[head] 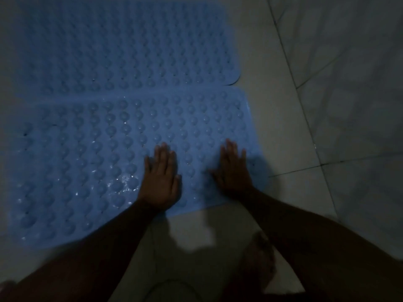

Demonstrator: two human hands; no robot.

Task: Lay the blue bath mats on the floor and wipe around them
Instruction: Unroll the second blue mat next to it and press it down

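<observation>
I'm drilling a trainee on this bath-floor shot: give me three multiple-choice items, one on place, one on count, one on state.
1. Both hands rest on: A the near mat, B the far mat, C bare tile.
2. Blue mats in view: A one, B two, C three.
3. The hands are: A fists, B gripping a cloth, C flat and open.

A: left hand and right hand lie on the near mat.
B: a far mat lies beyond it on the tile floor.
C: fingers spread, palms down, nothing held.
</observation>
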